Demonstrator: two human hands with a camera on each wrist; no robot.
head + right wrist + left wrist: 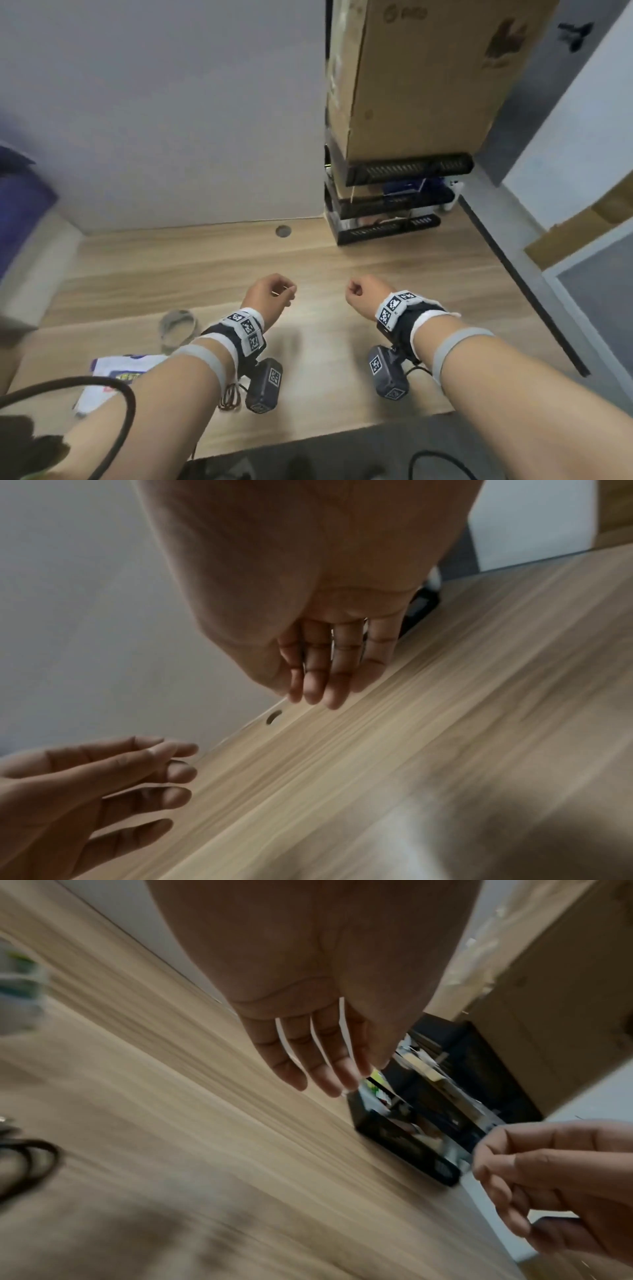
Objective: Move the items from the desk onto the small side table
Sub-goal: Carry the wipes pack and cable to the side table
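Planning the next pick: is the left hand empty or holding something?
Empty. The left hand hovers over the desk, fingers spread and relaxed, nothing between them.

The desk (342, 270) is pale wood with streaky brown grain and one small grey round hole (283, 231). Behind it the wall (171, 102) is flat grey-white. The box (421, 75) is plain brown card with a darker brown logo, and sits on black trays (387, 205). Both wrists wear black straps (236, 334) with white bands and black-and-white checker tags. The packet (113, 373) is white with yellow and purple print. The glass (178, 327) is clear. The cable (113, 387) is black.
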